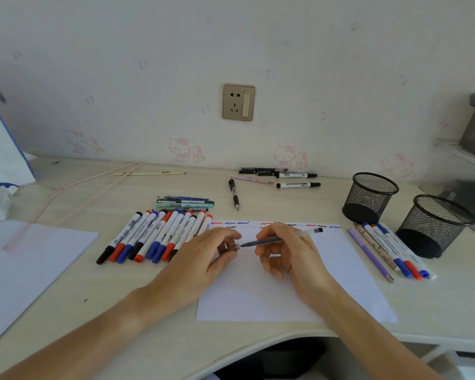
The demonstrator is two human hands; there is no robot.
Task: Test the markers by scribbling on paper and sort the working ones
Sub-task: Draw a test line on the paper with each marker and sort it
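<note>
Head view: right hand (288, 250) grips pen (280, 238) (left hand (211, 253) pinches cap (232, 248)).

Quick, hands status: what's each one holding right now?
Left hand: pinches a small clear pen cap at the pen's tip.
Right hand: grips the grey pen over the paper.

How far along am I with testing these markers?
Done: coloured scribbles line the white paper's top edge, and tested pens lie right of it. In hand: the right hand holds a clear gel pen; the left hand pinches its cap. Left: the row of red, blue and black markers, seemingly untested.
</note>
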